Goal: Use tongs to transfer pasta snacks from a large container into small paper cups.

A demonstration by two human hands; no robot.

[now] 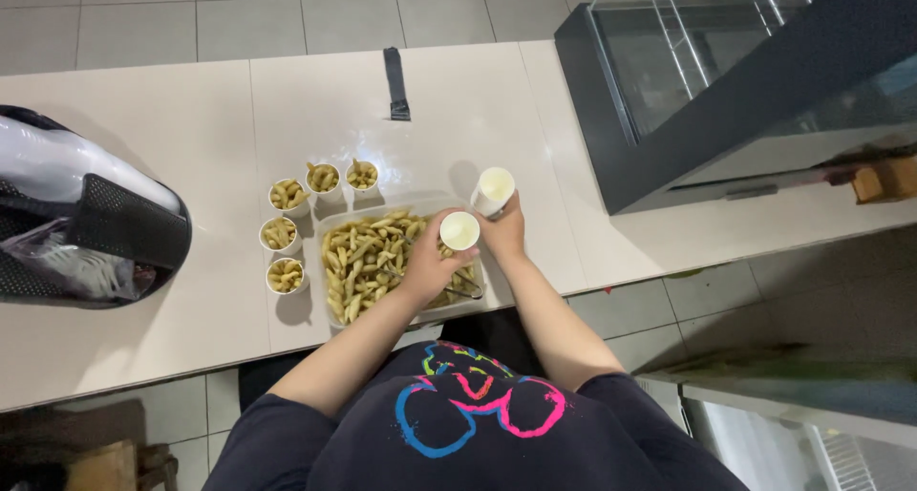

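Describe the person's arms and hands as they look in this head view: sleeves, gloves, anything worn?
Both arms are bare from the short sleeves down. Left hand and right hand wear no gloves; no watch, ring or band can be made out. The sleeves belong to a dark, near-black T-shirt with a looping outline print in blue, pink and a little green and yellow on the chest.

White paper cups [459, 230], yellowish-tan fries [368, 257], cream table [172, 157], black shirt [468, 434] with blue-pink outline print.

Left hand [427, 266] holds 1 empty paper cup [459, 230] over the fries tray [334, 225]; right hand [504, 231] grips another cup [494, 187]; 5 filled cups [286, 276] stand left on the worktop [143, 185].
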